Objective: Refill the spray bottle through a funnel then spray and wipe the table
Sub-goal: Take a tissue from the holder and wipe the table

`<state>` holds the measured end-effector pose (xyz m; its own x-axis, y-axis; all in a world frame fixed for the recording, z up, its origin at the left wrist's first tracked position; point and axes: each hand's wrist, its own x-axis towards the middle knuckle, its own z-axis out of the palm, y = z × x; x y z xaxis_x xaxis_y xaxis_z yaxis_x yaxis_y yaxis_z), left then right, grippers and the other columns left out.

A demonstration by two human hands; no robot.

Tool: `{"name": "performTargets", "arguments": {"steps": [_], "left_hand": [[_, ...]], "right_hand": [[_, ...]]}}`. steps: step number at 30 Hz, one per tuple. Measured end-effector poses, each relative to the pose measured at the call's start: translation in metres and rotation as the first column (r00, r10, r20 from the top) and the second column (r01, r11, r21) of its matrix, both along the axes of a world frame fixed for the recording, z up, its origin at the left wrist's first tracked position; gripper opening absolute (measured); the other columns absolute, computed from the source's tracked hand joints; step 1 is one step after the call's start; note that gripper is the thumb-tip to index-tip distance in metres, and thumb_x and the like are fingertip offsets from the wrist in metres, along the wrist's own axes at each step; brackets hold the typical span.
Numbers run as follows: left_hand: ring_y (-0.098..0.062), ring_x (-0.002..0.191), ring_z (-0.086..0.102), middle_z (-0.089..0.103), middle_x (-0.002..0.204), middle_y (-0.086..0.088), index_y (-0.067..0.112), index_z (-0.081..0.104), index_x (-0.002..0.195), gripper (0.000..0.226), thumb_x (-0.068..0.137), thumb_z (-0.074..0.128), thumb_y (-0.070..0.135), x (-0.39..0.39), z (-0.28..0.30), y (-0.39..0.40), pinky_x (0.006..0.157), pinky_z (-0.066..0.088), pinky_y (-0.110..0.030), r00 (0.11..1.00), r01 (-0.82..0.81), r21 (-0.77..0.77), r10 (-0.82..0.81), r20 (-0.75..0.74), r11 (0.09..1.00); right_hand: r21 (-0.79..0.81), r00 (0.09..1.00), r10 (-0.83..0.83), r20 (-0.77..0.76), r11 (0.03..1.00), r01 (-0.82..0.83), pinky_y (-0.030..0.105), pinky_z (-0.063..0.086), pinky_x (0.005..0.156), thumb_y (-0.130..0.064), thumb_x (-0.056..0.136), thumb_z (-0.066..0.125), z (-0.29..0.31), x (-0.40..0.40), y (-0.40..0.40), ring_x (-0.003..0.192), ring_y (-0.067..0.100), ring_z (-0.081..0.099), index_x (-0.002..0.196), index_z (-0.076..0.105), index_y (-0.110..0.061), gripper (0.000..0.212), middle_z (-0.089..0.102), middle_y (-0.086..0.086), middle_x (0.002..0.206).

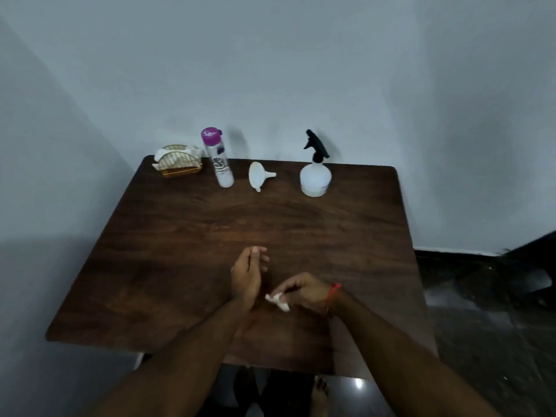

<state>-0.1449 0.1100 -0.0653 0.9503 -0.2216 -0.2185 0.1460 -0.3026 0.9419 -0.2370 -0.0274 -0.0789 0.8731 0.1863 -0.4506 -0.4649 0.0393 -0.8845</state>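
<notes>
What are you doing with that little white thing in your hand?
A person stands at a dark wooden table. Their right hand pinches a small crumpled white tissue close above the tabletop, and the left hand is open beside it, holding nothing. Along the far edge stand a tissue holder, a water bottle with a purple cap, a white funnel lying on its side and a spray bottle with its black sprayer top on.

The table (186, 251) at the centre of the frame is dark wood with a visible grain and a dull sheen. At its far edge, the spray bottle (315, 179) looks like translucent white plastic under a black plastic trigger head; the funnel (257, 174) is smooth white plastic. The bottle (221, 167) left of it is clear plastic with a glossy purple cap. At upper left, the holder (177, 167) is golden wire. The wad (278, 300) near the frame's lower middle looks like soft white tissue.
</notes>
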Motion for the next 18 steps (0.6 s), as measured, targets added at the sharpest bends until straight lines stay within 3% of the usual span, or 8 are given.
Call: {"name": "performTargets", "arguments": {"steps": [3,7,10,13,18], "left_hand": [[-0.012,0.077,0.067,0.072,0.091,0.007,0.031,0.066,0.097,0.024,0.104,0.044,0.028,-0.02,0.002,-0.034,0.069,0.054,-0.038,0.995,0.085,0.01,-0.084,-0.051,0.996],[-0.018,0.095,0.069,0.071,0.108,0.0,0.025,0.063,0.115,0.021,0.103,0.047,0.022,-0.033,0.01,-0.07,0.069,0.055,-0.034,0.97,0.184,-0.043,-0.189,-0.155,0.982],[-0.019,0.097,0.068,0.07,0.114,-0.007,0.016,0.065,0.12,0.023,0.099,0.055,0.017,-0.039,0.015,-0.096,0.077,0.058,-0.04,0.963,0.211,-0.079,-0.221,-0.155,0.974],[-0.016,0.098,0.07,0.074,0.108,-0.002,0.019,0.07,0.116,0.029,0.089,0.068,0.031,-0.042,0.015,-0.118,0.088,0.058,-0.047,0.967,0.242,0.001,-0.241,-0.078,0.97],[-0.014,0.104,0.069,0.075,0.11,-0.001,0.018,0.072,0.118,0.031,0.088,0.071,0.023,-0.058,0.032,-0.149,0.098,0.052,-0.032,0.945,0.291,0.176,-0.311,0.097,0.94]], "right_hand": [[-0.014,0.921,-0.379,-0.089,0.925,0.379,0.022,0.054,0.072,0.012,0.087,0.06,0.002,0.003,-0.043,0.078,0.015,0.065,0.111,0.066,0.009,0.025,0.072,0.01,0.085],[0.121,0.789,-0.6,-0.132,0.781,0.613,0.029,0.055,0.077,0.011,0.09,0.056,0.011,0.0,-0.074,0.084,0.025,0.063,0.112,0.064,0.012,0.023,0.066,0.019,0.094],[0.212,0.743,-0.655,-0.136,0.713,0.668,0.034,0.058,0.074,0.01,0.091,0.056,0.018,-0.005,-0.089,0.079,0.024,0.067,0.104,0.067,0.005,0.019,0.068,0.02,0.094],[0.266,0.701,-0.695,-0.158,0.654,0.708,0.033,0.06,0.061,0.008,0.089,0.061,0.027,-0.011,-0.099,0.079,0.028,0.068,0.099,0.068,0.003,0.014,0.067,0.022,0.09],[0.3,0.647,-0.751,-0.131,0.592,0.748,0.036,0.06,0.073,0.017,0.087,0.054,0.036,-0.024,-0.12,0.087,0.03,0.065,0.119,0.061,0.009,0.033,0.065,0.024,0.098]]}}
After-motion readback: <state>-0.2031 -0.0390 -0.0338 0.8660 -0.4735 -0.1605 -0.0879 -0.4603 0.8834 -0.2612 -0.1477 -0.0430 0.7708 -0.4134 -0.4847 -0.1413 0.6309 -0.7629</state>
